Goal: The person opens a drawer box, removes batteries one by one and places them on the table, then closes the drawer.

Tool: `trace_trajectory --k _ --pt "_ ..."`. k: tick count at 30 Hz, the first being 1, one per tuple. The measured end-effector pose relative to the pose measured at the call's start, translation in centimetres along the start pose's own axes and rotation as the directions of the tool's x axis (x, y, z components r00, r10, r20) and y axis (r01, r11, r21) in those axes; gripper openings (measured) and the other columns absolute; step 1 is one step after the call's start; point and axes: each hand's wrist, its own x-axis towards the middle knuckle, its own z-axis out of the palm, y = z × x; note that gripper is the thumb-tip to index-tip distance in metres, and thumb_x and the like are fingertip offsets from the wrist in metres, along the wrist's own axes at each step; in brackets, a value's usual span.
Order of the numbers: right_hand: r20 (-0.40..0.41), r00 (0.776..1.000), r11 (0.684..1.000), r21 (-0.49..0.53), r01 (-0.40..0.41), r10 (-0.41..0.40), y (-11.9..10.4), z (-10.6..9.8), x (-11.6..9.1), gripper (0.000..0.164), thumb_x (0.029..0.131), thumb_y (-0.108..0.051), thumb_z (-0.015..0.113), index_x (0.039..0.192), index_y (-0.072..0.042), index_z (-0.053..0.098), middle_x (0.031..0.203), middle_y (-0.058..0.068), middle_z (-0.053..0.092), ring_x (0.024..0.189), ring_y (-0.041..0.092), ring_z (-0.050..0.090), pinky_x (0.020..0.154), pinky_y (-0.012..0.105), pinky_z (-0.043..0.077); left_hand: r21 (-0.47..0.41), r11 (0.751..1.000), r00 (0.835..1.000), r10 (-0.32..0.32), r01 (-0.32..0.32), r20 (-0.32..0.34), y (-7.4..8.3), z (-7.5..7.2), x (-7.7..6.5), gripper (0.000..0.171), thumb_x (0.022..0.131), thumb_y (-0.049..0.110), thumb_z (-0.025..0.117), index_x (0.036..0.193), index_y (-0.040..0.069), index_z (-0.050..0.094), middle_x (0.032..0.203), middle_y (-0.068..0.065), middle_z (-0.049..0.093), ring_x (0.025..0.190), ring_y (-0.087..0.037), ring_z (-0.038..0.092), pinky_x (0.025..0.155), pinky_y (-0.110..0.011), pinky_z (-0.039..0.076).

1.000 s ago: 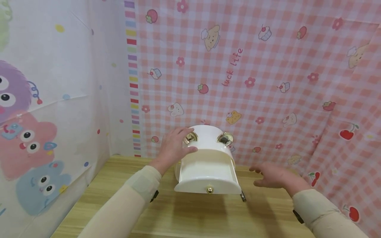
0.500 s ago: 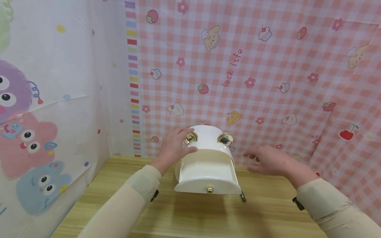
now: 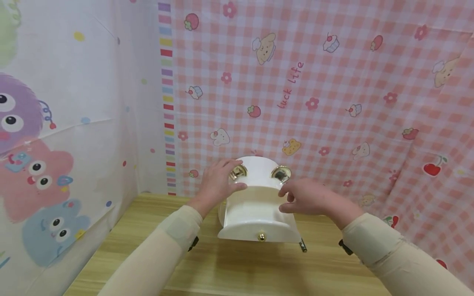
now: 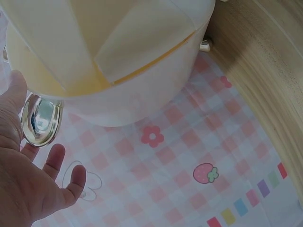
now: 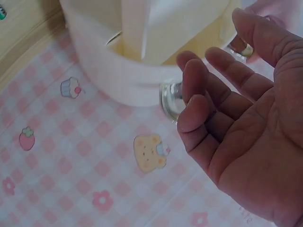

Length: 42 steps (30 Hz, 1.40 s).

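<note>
A white alarm-clock-shaped drawer box point(image 3: 258, 166) stands on the table, with two gold bells on top. Its drawer point(image 3: 242, 231), with a gold knob point(image 3: 261, 237) in front, is pulled out towards me. My left hand point(image 3: 216, 183) holds the box at the left bell point(image 4: 41, 120), thumb on the body and fingers behind the bell. Over the drawer's right edge hovers my right hand point(image 3: 314, 197), fingers loosely bent; nothing shows in it. The right wrist view has these fingers point(image 5: 193, 113) in front of the right bell point(image 5: 171, 100). No item is visible in the drawer; its right part is hidden.
A slim dark thing point(image 3: 303, 245) lies on the wooden table point(image 3: 155, 240), right of the drawer. Pink checked cloth point(image 3: 333, 135) hangs close behind the box. White cartoon-printed cloth point(image 3: 92, 156) closes off the left side.
My right hand has risen from the table's right side and moved left, to above the drawer's right edge. My left hand and the box have stayed put.
</note>
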Motion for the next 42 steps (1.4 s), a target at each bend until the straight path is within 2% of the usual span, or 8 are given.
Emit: trace_trajectory --k 6,13,15,18,22,27,33,42 --pt "0.052 0.997 0.998 -0.003 -0.056 0.057 -0.9 0.8 1.2 0.039 0.094 -0.036 0.081 0.122 -0.01 0.077 0.107 0.005 0.08 0.094 0.016 0.073 0.084 0.041 0.063 -0.002 1.0 1.0 -0.007 0.007 -0.001 0.1 0.1 0.1 0.079 0.087 0.051 0.085 0.156 0.027 0.055 0.16 -0.002 0.056 0.15 -0.03 0.05 0.122 -0.061 0.041" --pt "0.126 0.985 0.993 -0.025 -0.117 0.119 -1.8 1.8 2.5 0.04 0.092 -0.043 0.081 0.116 -0.01 0.078 0.112 0.004 0.078 0.093 0.016 0.068 0.089 0.042 0.061 -0.009 1.0 1.0 -0.028 0.028 0.006 0.1 0.1 0.0 0.079 0.087 0.051 0.085 0.156 0.028 0.054 0.161 -0.002 0.055 0.15 -0.031 0.05 0.123 -0.061 0.04" --pt "0.158 0.979 0.992 -0.006 -0.127 0.126 -2.0 2.2 2.9 0.037 0.093 -0.041 0.081 0.111 -0.009 0.078 0.106 0.003 0.077 0.089 0.016 0.067 0.084 0.039 0.061 -0.009 1.0 1.0 -0.03 0.03 0.009 0.1 0.2 0.0 0.078 0.088 0.051 0.085 0.156 0.029 0.054 0.161 -0.001 0.055 0.15 -0.031 0.049 0.123 -0.061 0.039" --pt "0.197 0.97 0.989 0.007 -0.145 0.141 -2.1 2.6 3.3 0.03 0.094 -0.038 0.079 0.094 -0.008 0.077 0.086 0.002 0.075 0.075 0.013 0.064 0.069 0.031 0.057 -0.007 1.0 1.0 -0.027 0.027 0.01 0.0 0.2 0.0 0.078 0.088 0.052 0.085 0.156 0.029 0.054 0.161 -0.001 0.055 0.15 -0.031 0.05 0.123 -0.06 0.04" --pt "0.234 0.957 0.985 0.003 -0.175 0.169 -2.2 3.0 3.6 0.034 0.096 -0.036 0.077 0.076 -0.008 0.075 0.072 0.008 0.075 0.061 0.012 0.059 0.058 0.025 0.049 -0.001 1.0 1.0 -0.02 0.02 0.007 -0.1 0.2 0.0 0.078 0.088 0.053 0.084 0.157 0.029 0.054 0.161 -0.001 0.055 0.15 -0.031 0.05 0.122 -0.06 0.041" --pt "0.277 0.941 0.98 -0.014 -0.198 0.194 -2.0 3.1 4.0 0.04 0.097 -0.039 0.078 0.07 -0.009 0.073 0.073 0.012 0.078 0.057 0.012 0.06 0.055 0.023 0.045 -0.002 1.0 1.0 -0.014 0.014 0.003 -0.1 0.2 0.0 0.078 0.088 0.053 0.084 0.156 0.029 0.054 0.16 -0.001 0.056 0.149 -0.031 0.051 0.121 -0.061 0.042" --pt "0.321 0.923 0.975 -0.005 -0.224 0.214 -1.9 3.3 4.3 0.045 0.098 -0.031 0.075 0.06 -0.01 0.065 0.056 0.003 0.067 0.051 0.011 0.051 0.049 0.023 0.033 -0.002 1.0 1.0 -0.01 0.01 -0.001 -0.1 0.1 0.0 0.078 0.088 0.052 0.085 0.156 0.028 0.054 0.16 -0.001 0.056 0.149 -0.031 0.051 0.121 -0.06 0.042" --pt "0.344 0.909 0.969 -0.011 -0.246 0.235 -2.2 3.5 4.1 0.044 0.101 -0.021 0.07 0.059 -0.009 0.062 0.052 -0.001 0.057 0.051 0.011 0.049 0.049 0.023 0.033 0.003 1.0 1.0 -0.01 0.01 -0.011 0.0 0.2 0.0 0.078 0.087 0.051 0.085 0.155 0.027 0.056 0.159 -0.002 0.056 0.149 -0.031 0.051 0.12 -0.06 0.044"
